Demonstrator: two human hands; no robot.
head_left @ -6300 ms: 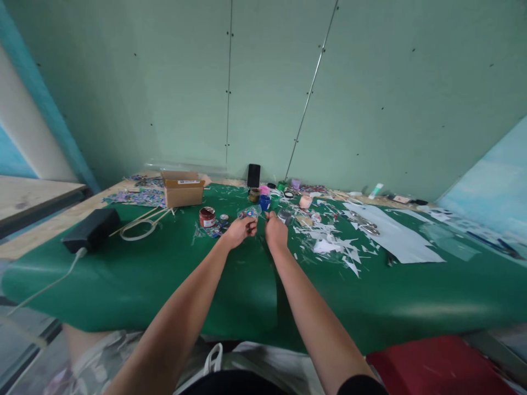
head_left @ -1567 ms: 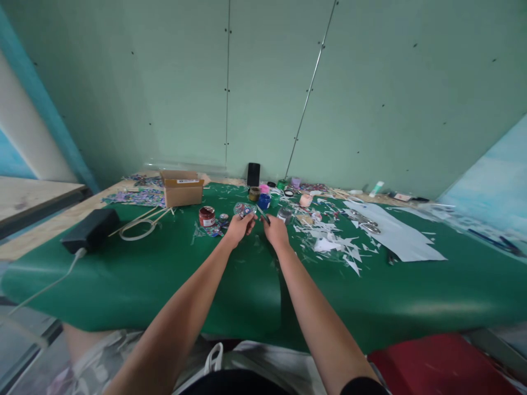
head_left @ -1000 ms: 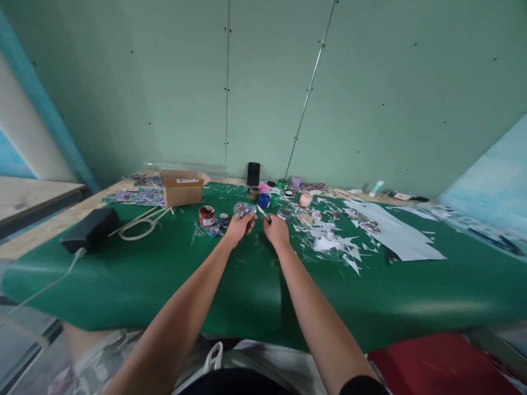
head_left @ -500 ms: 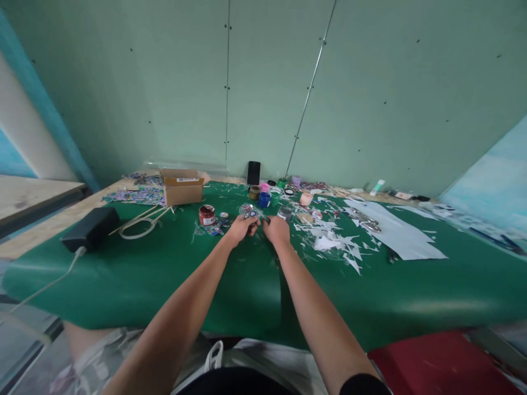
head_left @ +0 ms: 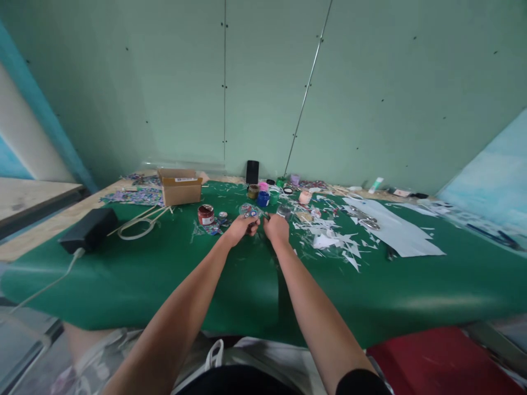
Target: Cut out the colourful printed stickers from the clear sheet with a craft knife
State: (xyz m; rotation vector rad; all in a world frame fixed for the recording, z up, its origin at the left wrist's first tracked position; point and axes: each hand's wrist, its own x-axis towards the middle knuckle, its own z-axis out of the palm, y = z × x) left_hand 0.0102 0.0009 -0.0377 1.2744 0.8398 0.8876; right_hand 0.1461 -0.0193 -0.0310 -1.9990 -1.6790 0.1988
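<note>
Near the middle of the table, my left hand is closed on a small round piece with a coloured pattern; its exact kind is too small to tell. Close on its right, my right hand is closed on a thin dark tool, mostly hidden by the fingers. A red paint jar stands left of my left hand, beside patterned scraps. Beyond my hands are a blue paint jar and a brownish-gold jar. A grey jar sits just past my right hand.
White paper scraps litter the right side, near a large white sheet with scissors on it. A cardboard box, tubing and a black power adapter lie left on the green cover.
The whole view has shifted slightly. Both hands stay in nearly the same place, still closed on the small piece and the thin tool.
</note>
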